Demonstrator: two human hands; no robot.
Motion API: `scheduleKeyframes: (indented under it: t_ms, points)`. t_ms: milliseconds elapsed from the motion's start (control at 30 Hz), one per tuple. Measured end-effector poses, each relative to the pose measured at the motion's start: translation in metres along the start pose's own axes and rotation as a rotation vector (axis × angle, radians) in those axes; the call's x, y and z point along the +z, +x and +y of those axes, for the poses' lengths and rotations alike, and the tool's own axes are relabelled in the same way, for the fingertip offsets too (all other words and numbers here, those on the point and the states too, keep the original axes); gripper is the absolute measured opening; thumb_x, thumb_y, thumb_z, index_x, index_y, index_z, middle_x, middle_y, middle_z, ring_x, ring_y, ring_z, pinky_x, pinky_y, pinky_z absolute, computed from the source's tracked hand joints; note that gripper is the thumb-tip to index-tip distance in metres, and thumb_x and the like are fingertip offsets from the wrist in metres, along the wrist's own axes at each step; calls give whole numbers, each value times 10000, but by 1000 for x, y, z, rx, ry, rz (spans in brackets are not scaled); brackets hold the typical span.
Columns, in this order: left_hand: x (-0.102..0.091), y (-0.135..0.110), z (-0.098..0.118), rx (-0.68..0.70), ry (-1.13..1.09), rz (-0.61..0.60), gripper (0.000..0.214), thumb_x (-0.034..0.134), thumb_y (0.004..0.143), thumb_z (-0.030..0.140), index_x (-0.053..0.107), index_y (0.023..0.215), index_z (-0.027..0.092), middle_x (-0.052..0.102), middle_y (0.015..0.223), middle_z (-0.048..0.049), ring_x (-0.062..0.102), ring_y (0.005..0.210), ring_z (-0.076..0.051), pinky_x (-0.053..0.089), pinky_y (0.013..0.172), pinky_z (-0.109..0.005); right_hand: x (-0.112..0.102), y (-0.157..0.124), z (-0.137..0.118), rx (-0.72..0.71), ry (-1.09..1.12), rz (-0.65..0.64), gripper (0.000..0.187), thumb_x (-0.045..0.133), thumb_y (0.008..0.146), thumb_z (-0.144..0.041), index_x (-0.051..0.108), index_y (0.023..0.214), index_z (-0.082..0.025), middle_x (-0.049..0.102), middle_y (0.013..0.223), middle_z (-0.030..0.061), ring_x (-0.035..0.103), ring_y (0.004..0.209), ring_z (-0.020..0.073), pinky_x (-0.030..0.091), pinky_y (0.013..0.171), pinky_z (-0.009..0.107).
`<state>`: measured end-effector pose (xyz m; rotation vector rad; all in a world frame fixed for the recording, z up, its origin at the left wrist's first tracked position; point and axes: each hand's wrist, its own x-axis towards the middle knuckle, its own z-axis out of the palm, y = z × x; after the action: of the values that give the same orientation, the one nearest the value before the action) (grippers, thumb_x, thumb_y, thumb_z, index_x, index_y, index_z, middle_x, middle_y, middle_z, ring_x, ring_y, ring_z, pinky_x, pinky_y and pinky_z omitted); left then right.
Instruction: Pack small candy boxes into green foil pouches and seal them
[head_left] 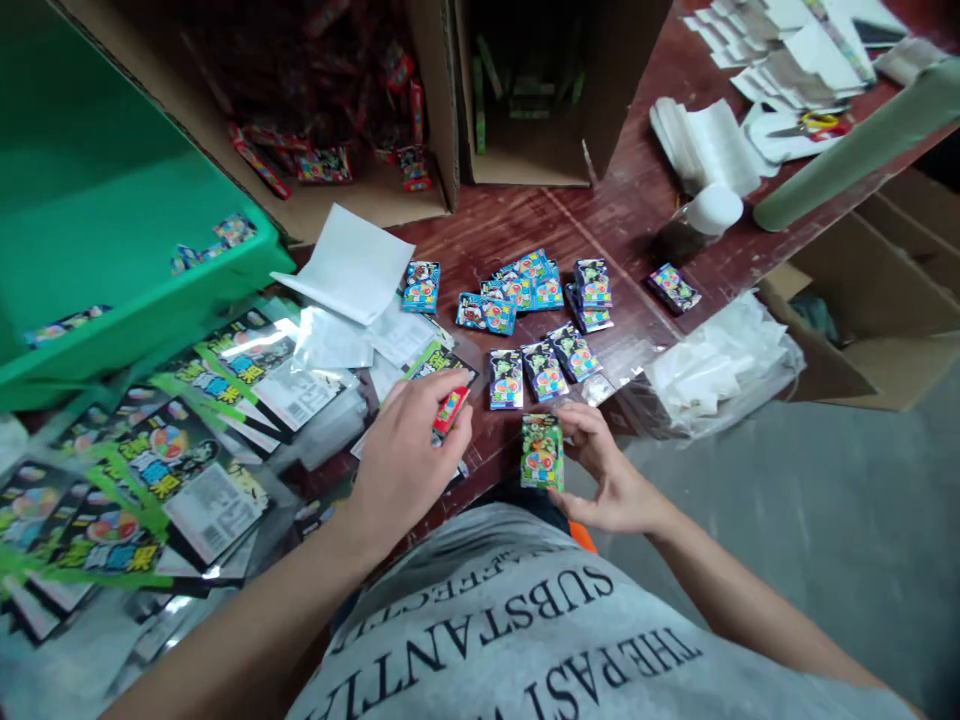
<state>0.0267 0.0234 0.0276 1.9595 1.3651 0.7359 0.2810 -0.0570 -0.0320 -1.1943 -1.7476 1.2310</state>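
My left hand (409,455) is closed around a small red candy box (450,412), whose end pokes out between thumb and fingers. In my right hand (604,470) is a green candy box (541,452), gripped at its right side near the table's front edge. Just beyond it lie several purple candy boxes (546,370) in a row, and a small stack of purple boxes (592,285) sits farther back. Blue candy boxes (525,285) are heaped behind them, with a single blue box (421,287) to the left. A printed pouch is partly hidden under my left hand.
Printed pouches (180,460) cover the left side beside a green bin (150,330). Cardboard boxes stand behind, one with red boxes (324,165). At right are a white-capped bottle (712,210), a bag of white packets (720,370), scissors (817,122) and a pale green pole (862,145).
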Motion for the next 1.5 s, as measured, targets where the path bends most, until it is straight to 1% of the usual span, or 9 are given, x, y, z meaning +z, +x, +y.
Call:
scheduleKeyframes:
  t_ms: [100, 200, 333, 533, 733, 967, 1067, 1233, 1500]
  points:
    - [14, 5, 12, 104, 340, -47, 267, 544, 935, 136, 613, 1182, 211, 707, 1237, -75, 653, 1182, -271, 516, 1046, -466, -10, 12, -4, -62, -204, -124, 942, 694, 811, -294, 165, 1591, -300, 355, 1483, 149, 421, 1396, 333, 468, 1129, 534]
    - [27, 19, 15, -12, 433, -128, 224, 552, 938, 162, 626, 1148, 188, 696, 1123, -88, 695, 1014, -266, 573, 873, -411, -23, 24, -4, -112, -413, -189, 979, 696, 818, -327, 134, 1613, -234, 401, 1478, 181, 438, 1374, 362, 437, 1138, 580]
    - [26, 32, 10, -106, 172, -184, 228, 693, 896, 354, 667, 1058, 194, 676, 1053, -72, 703, 887, -228, 590, 795, -392, -40, 34, 3, -169, -622, -218, 870, 688, 816, -365, 288, 1562, -166, 459, 1435, 198, 449, 1335, 392, 401, 1132, 631]
    - [17, 34, 8, -452, -364, -441, 431, 668, 857, 243, 583, 1274, 173, 721, 891, -65, 648, 527, -143, 526, 461, -283, -58, 49, 12, -182, -636, -279, 859, 709, 801, -344, 320, 1537, -131, 448, 1457, 208, 453, 1340, 360, 443, 1120, 565]
    - [24, 25, -1, -251, 124, -342, 272, 667, 914, 361, 642, 1117, 182, 745, 973, -80, 723, 794, -238, 599, 748, -414, -69, 52, 13, -221, -663, -333, 917, 721, 843, -406, 254, 1586, -140, 424, 1490, 217, 434, 1373, 365, 439, 1129, 576]
    - [4, -11, -3, 147, 453, -267, 766, 745, 824, 610, 514, 1409, 174, 556, 1453, -155, 490, 1351, -369, 378, 1143, -539, -55, 58, 19, -332, -592, -305, 1100, 702, 814, -711, 187, 1627, -179, 434, 1518, 200, 435, 1382, 358, 432, 1136, 572]
    - [10, -15, -5, 190, 507, -312, 926, 772, 794, 609, 406, 1518, 162, 528, 1487, -166, 471, 1333, -380, 374, 1118, -525, -46, 64, 23, -387, -535, -290, 963, 682, 879, -634, 220, 1621, -230, 481, 1461, 173, 475, 1334, 339, 463, 1104, 562]
    - [22, -12, 4, 141, 663, -251, 780, 648, 853, 681, 505, 1493, 258, 656, 1186, -151, 563, 1126, -378, 421, 942, -490, -48, 57, 25, -372, -528, -240, 908, 709, 890, -556, 236, 1614, -279, 478, 1439, 153, 485, 1301, 353, 483, 1063, 580]
    - [53, 2, 31, -73, 791, -287, 764, 299, 1011, 659, 763, 890, 64, 704, 682, -183, 687, 702, -328, 440, 784, -468, -41, 38, 27, -285, -579, -81, 870, 735, 867, -546, 304, 1572, -275, 482, 1374, 158, 499, 1246, 365, 487, 1019, 581]
